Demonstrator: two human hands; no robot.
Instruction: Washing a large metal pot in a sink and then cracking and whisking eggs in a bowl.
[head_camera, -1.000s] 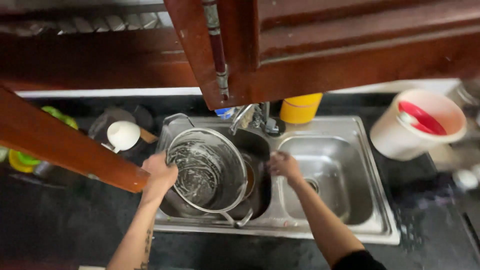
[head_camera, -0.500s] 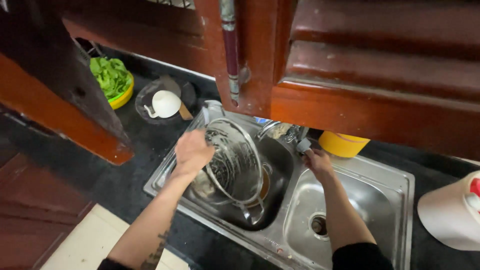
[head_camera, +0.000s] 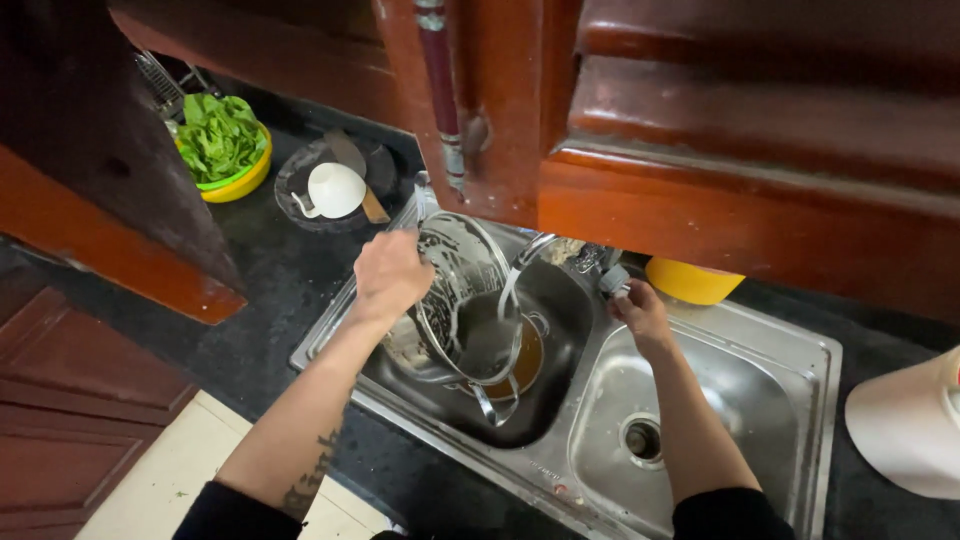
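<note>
Two basins in one steel sink set into the dark desk: the left basin dark and partly filled, the right bare down to its single drain. One steel pot, tilted steeply on its side over the left basin, streaked inside with white residue, one loop handle hanging low toward the brownish water beneath. Left hand clenched over the upper rim of the pot — a wet, one-sided grip on a heavy, tilted thing, so likely to slip and drop with a clang into the basin, splashing dirty water over the desk and floor. Right hand closed around the tap handle at the back of the sink; one thin stream running into the pot. Too hard a turn there, and probably spray off the curved wall onto sleeves and cabinet. One open wooden cabinet door hanging just above the head — easy to bump on straightening up. Further left on the desk, well apart from the sink: one yellow bowl of green leaves, one dark round plate bearing one white ladle-like cup. One yellow container behind the sink; one white bucket at the far right edge.
</note>
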